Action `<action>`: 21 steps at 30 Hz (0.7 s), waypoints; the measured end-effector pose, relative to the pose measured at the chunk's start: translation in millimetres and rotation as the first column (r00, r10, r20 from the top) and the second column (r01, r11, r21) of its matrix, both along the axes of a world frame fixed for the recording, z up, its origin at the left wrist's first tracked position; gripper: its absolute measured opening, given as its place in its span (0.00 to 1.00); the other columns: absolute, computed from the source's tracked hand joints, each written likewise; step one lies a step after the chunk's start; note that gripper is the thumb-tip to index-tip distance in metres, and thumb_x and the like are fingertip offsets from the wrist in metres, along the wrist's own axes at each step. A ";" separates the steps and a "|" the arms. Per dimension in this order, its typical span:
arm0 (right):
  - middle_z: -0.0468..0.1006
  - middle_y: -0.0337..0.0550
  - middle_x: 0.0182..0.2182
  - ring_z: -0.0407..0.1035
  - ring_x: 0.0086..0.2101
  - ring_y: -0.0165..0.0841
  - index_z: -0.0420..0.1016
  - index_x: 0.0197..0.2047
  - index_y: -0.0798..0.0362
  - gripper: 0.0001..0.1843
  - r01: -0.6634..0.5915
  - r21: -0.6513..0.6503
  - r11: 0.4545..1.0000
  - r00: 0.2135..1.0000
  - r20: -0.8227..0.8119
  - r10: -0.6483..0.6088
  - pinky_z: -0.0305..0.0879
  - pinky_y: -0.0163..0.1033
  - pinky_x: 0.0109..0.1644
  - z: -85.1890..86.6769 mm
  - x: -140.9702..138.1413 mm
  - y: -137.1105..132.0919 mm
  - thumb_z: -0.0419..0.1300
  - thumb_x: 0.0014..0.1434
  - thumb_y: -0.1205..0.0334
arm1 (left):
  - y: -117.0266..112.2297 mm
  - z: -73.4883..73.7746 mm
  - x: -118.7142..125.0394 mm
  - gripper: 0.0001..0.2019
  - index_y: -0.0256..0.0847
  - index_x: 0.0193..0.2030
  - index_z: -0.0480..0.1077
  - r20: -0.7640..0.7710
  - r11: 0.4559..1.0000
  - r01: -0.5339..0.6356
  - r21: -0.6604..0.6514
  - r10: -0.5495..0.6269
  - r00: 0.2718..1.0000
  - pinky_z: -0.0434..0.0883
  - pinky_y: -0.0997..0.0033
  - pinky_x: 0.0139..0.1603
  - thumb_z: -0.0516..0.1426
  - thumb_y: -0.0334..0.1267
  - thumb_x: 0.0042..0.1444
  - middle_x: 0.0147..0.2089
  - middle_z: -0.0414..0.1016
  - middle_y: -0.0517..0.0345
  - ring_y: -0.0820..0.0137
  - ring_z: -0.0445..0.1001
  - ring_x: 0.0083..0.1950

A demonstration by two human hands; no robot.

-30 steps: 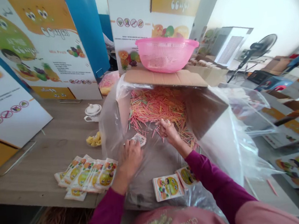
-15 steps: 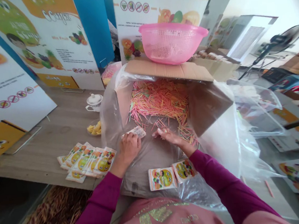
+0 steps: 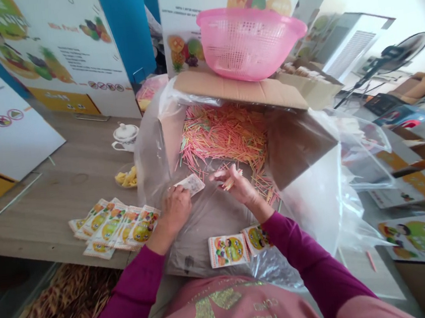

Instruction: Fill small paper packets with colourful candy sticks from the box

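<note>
My left hand (image 3: 178,204) is closed on the near end of a small printed packet (image 3: 193,183), whose pale back faces up. Just to its right, my right hand (image 3: 243,188) is raised with curled fingers around a small bunch of thin candy sticks (image 3: 233,181). Beyond both hands, a heap of pink, orange and yellow candy sticks (image 3: 225,132) lies inside a cardboard box (image 3: 298,145) lined with clear plastic. Two stacks of packets lie close to my body, the left stack (image 3: 229,251) beside the right stack (image 3: 257,239), which my right sleeve partly covers.
Several fanned packets (image 3: 115,226) lie on the table (image 3: 86,185) at left. Behind them are a plate of yellow pieces (image 3: 126,178) and a lidded white pot (image 3: 125,137). A pink basket (image 3: 251,43) sits atop the box's back edge. Loose plastic (image 3: 319,203) spreads rightward.
My right hand has turned and lifted slightly, and the candy sticks in its fingers show more clearly. The packet in my left hand is more exposed. The whole view has shifted a little.
</note>
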State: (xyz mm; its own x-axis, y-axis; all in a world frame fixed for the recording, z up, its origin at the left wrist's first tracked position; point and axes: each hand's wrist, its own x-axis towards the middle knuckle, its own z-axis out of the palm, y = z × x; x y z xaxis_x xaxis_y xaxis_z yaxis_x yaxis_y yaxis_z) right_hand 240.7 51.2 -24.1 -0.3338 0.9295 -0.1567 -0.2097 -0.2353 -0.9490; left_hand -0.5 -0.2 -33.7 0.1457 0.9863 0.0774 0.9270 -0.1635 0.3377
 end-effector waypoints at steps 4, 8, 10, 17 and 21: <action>0.87 0.53 0.44 0.79 0.46 0.39 0.86 0.37 0.51 0.44 -0.030 0.026 0.999 0.998 -0.048 0.031 0.73 0.35 0.41 6.4 -17.1 0.6 0.57 0.61 0.15 | 7.3 -5.1 -13.0 0.09 0.42 0.31 0.79 0.234 0.995 -0.089 0.052 0.074 0.969 0.74 0.62 0.48 0.60 0.33 0.62 0.39 0.83 0.49 0.60 0.80 0.44; 0.87 0.53 0.45 0.79 0.47 0.41 0.86 0.39 0.51 0.46 -0.036 0.157 0.987 0.991 -0.119 0.055 0.74 0.38 0.43 30.9 -37.7 2.5 0.52 0.63 0.14 | 10.0 1.5 -15.8 0.11 0.42 0.25 0.76 0.668 0.985 -0.175 0.006 0.126 0.733 0.69 0.70 0.35 0.68 0.42 0.53 0.26 0.76 0.62 0.70 0.73 0.30; 0.87 0.53 0.48 0.79 0.50 0.43 0.87 0.39 0.49 0.47 -0.042 0.225 0.974 0.989 -0.131 0.073 0.77 0.42 0.46 46.8 -49.0 3.5 0.49 0.64 0.14 | 5.1 11.2 -11.3 0.14 0.41 0.24 0.76 0.800 0.988 -0.144 -0.051 0.127 0.587 0.68 0.72 0.32 0.70 0.46 0.50 0.24 0.74 0.64 0.72 0.70 0.27; 0.84 0.49 0.58 0.75 0.60 0.45 0.90 0.44 0.48 0.48 -0.277 0.415 0.867 0.961 0.134 0.243 0.74 0.49 0.61 62.0 -69.2 1.3 0.47 0.66 0.15 | -13.6 34.9 0.5 0.16 0.41 0.26 0.79 0.938 0.992 -0.047 -0.118 0.126 0.322 0.71 0.71 0.33 0.75 0.49 0.45 0.26 0.78 0.63 0.72 0.72 0.29; 0.85 0.50 0.56 0.77 0.56 0.46 0.88 0.57 0.48 0.40 -0.381 0.449 0.808 0.924 0.174 0.339 0.72 0.49 0.62 61.7 -61.3 -4.8 0.61 0.64 0.21 | -16.6 25.6 5.2 0.13 0.41 0.30 0.82 0.980 0.990 0.027 -0.138 0.133 0.150 0.76 0.66 0.39 0.76 0.47 0.46 0.30 0.81 0.60 0.69 0.76 0.33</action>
State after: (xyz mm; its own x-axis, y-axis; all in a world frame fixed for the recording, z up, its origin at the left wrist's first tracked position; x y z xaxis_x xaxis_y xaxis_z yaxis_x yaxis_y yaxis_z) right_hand 179.4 46.4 37.6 -0.6647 0.7134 0.2219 -0.1149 0.1958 -0.9739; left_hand 4.6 -16.9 -8.1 -0.0283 0.9994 0.0177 -0.1986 -0.0230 0.9798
